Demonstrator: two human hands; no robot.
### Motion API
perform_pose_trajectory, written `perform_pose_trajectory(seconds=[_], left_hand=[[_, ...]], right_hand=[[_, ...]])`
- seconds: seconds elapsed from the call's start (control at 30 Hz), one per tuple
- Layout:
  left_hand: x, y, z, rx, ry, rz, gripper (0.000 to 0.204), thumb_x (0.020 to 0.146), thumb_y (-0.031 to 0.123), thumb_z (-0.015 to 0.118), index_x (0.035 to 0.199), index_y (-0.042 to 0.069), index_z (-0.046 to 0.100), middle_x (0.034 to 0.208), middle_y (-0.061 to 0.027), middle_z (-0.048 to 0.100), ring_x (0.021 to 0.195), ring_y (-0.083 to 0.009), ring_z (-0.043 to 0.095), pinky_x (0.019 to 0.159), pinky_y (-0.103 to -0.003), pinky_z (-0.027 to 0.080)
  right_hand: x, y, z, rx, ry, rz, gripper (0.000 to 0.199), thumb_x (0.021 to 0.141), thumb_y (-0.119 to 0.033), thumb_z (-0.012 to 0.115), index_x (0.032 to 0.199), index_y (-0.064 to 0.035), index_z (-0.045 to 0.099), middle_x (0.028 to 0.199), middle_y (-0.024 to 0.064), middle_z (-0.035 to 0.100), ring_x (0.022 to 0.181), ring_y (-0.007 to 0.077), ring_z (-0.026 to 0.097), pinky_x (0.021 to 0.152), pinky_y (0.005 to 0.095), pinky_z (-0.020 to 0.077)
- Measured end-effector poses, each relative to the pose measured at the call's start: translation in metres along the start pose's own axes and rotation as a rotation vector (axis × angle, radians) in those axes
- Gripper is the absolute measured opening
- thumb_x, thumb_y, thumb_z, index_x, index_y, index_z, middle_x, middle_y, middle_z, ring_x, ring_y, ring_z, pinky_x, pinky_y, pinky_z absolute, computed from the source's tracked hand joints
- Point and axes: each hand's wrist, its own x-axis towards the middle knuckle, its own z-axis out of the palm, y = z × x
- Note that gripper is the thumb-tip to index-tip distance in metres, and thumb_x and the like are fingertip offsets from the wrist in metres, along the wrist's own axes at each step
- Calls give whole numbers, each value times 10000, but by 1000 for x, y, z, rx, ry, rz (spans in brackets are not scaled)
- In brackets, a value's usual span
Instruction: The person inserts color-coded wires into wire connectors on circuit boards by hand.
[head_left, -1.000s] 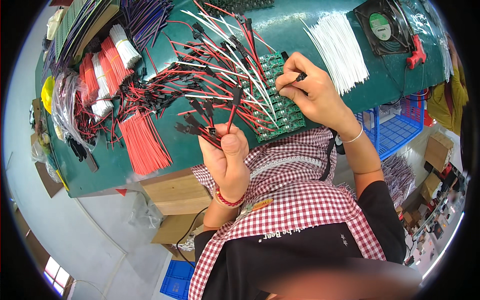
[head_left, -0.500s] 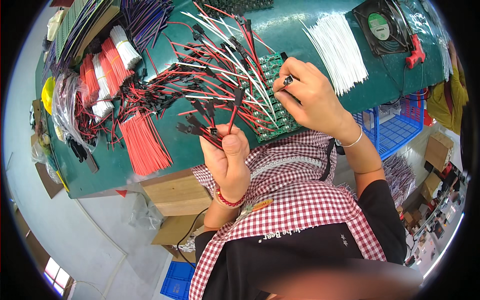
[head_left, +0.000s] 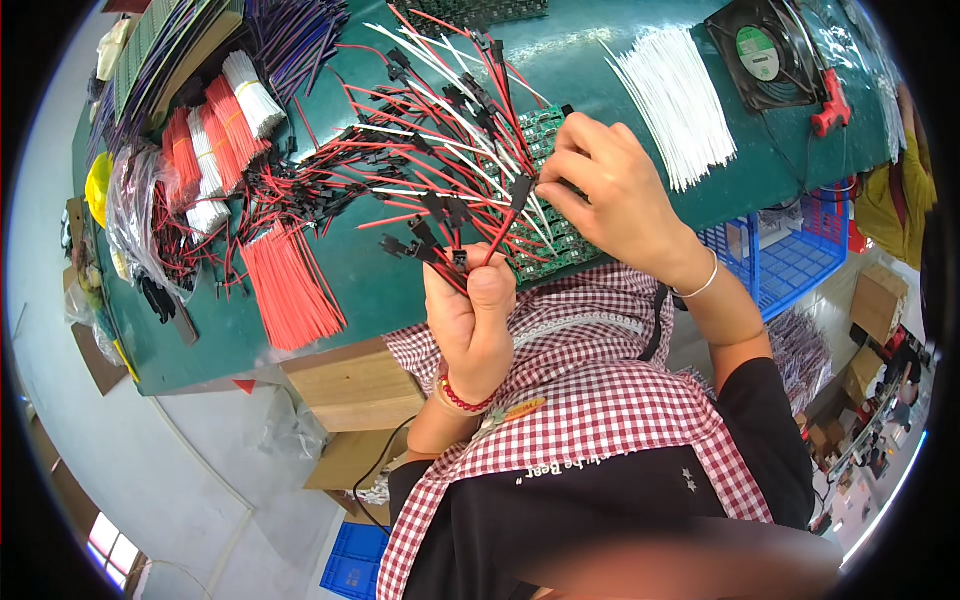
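Head view: just left of the green circuit board (head_left: 572,250), the left hand (head_left: 473,325) grasps red-and-black wires (head_left: 447,275) in its fingers — over the board, the right hand (head_left: 622,195) bends its fingers beside a black connector (head_left: 521,191), grip unclear.

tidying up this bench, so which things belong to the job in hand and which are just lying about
Likely in use:
wired black connectors in the left hand
green circuit boards under the right hand
probably the white wires, red wires

Apparently just lying about:
black fan
red object beside it
blue basket
yellow object
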Motion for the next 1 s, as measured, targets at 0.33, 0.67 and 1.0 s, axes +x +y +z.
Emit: perform_pose_trajectory(seconds=[0.33, 0.67, 1.0], left_hand=[[-5, -2, 10, 232, -82, -66, 166, 1016, 178, 493, 1117, 51, 460, 830, 4, 516, 593, -29, 392, 504, -184, 297], [-5, 19, -3, -242, -312, -491, 304, 994, 305, 523, 1051, 11, 470, 754, -5, 480, 523, -47, 336, 469, -208, 247], [1, 18, -10, -135, -108, -186, 167, 1020, 198, 465, 991, 33, 474, 666, 15, 359, 533, -51, 267, 455, -215, 207]], right_hand=[[-7, -39, -21, 674, 23, 63, 224, 756, -95, 774, 931, 0, 672, 896, 100, 585, 784, 227, 597, 697, 300, 495], [-15, -34, -31, 712, -80, -63, 156, 748, 18, 739, 885, -35, 685, 823, 54, 580, 757, 201, 594, 642, 293, 481], [-22, 1, 1, 463, 124, 258, 95, 760, 17, 718, 801, 36, 635, 826, 75, 498, 741, 172, 588, 636, 287, 458]])
